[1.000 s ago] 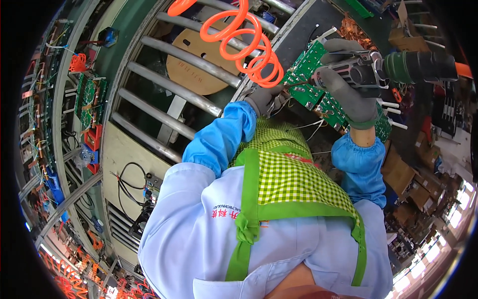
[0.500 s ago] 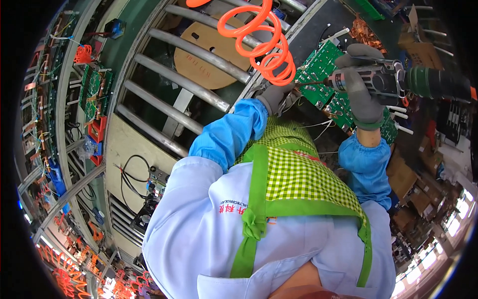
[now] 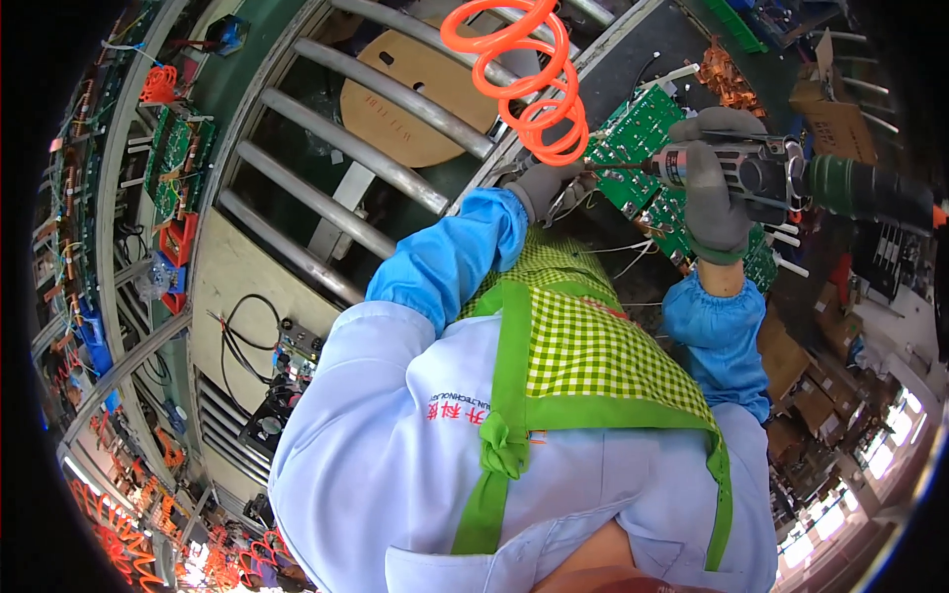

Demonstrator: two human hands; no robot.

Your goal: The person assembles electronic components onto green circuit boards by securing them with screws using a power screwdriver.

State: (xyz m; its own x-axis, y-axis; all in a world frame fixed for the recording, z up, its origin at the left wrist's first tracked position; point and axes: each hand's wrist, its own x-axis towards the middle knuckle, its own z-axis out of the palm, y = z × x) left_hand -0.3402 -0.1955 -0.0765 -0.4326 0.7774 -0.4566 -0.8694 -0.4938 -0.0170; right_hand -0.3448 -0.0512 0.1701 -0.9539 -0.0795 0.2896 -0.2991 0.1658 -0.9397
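Observation:
My right hand [image 3: 718, 208], in a grey glove, is wrapped round a power screwdriver [image 3: 759, 170] held level, its bit [image 3: 621, 166] pointing left. At the tip of the bit is my left hand [image 3: 542, 188], also gloved in grey, with fingers closed. Some small metal and thin wires show beside those fingers; what they grip is too small to make out. A green circuit board [image 3: 633, 127] lies beneath the tool, partly covered by it and by my right hand. White wires [image 3: 633, 247] run from the board toward my apron [image 3: 603, 346].
An orange coiled hose [image 3: 534, 99] hangs just above my left hand. Metal conveyor rollers [image 3: 371, 163] lie left, over a brown round disc [image 3: 395, 119]. Copper-coloured parts [image 3: 727, 77] and a cardboard box [image 3: 835, 128] are at far right. More circuit boards [image 3: 178, 163] stand at left.
The whole view has shifted slightly. The orange coil hangs a little differently. Both hands and the screwdriver keep nearly the same place, the bit still at my left fingers.

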